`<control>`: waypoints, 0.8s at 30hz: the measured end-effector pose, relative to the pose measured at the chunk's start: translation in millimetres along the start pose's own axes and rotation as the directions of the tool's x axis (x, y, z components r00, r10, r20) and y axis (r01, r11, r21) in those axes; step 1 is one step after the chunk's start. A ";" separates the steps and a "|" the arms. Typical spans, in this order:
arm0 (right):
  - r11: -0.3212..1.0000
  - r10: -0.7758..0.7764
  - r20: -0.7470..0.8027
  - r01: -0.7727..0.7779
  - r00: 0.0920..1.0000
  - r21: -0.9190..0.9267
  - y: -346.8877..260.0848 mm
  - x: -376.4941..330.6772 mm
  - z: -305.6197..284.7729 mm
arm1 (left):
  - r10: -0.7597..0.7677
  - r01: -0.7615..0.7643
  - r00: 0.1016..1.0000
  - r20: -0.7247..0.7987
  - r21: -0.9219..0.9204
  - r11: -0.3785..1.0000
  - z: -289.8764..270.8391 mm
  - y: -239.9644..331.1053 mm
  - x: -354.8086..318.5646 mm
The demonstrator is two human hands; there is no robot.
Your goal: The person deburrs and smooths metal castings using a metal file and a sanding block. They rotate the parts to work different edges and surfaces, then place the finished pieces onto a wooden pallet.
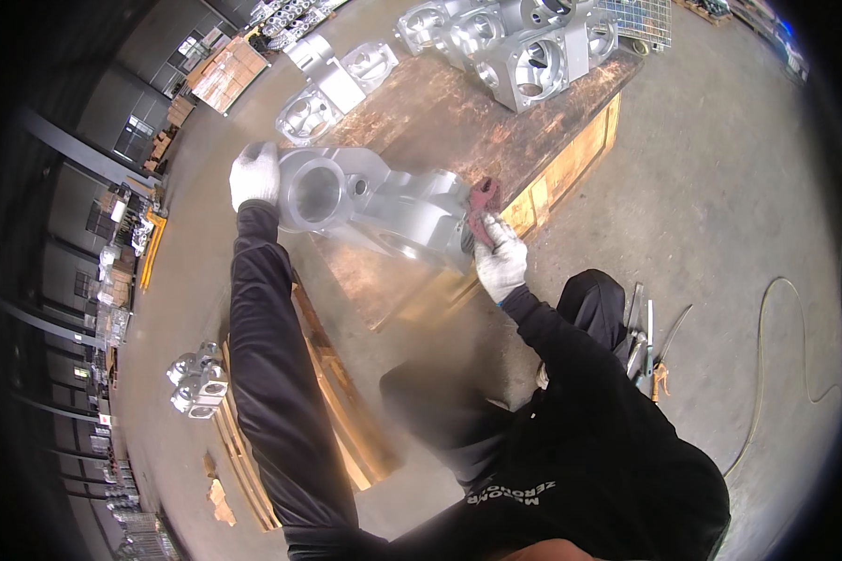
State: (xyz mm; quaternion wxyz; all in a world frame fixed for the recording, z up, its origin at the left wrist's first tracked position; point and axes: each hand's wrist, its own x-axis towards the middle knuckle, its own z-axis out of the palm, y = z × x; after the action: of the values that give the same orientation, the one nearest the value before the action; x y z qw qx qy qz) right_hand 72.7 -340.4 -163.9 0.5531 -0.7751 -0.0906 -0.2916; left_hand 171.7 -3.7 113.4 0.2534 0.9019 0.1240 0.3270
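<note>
A large silver metal casting (404, 208) with a round bore at its left end lies tilted over the near side of a wooden crate top (421, 112). My left hand (254, 175), in a white knit glove, grips the casting's left end, with its fingers partly hidden. At the opposite end my right hand (502, 257), gloved the same way, pinches a crumpled dark red abrasive pad (483, 201) and holds it against the casting's edge. Part of the casting's lower side looks hazy.
More silver castings (533, 61) stand at the crate's far end, another (332, 84) at its left. Wooden beams (337, 402) and a small casting (198, 379) lie at lower left. Hand tools (641, 332), an air blow gun (661, 379) and a hose (760, 346) lie right.
</note>
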 end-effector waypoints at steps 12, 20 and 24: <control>0.942 -0.330 0.065 0.333 0.942 -0.043 -44.7 71.2 -38.1 | -0.052 0.050 0.998 0.026 0.073 0.996 -17.2 31.7 -26.9; 0.531 -0.545 0.671 0.826 0.503 -0.189 -180.5 136.1 39.8 | -0.136 0.129 0.990 0.046 0.124 0.984 -23.2 44.1 -31.2; 0.848 -0.317 0.664 0.516 0.677 -0.121 -201.1 111.4 70.7 | -0.163 0.157 0.986 0.040 0.131 0.979 -26.1 56.0 -36.4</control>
State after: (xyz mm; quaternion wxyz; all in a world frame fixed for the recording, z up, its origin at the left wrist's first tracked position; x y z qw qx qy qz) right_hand 95.1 -221.7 44.1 0.2853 -0.8588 -0.3984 -0.1496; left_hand 130.4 -55.2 141.5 0.2240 0.9113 0.2102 0.2743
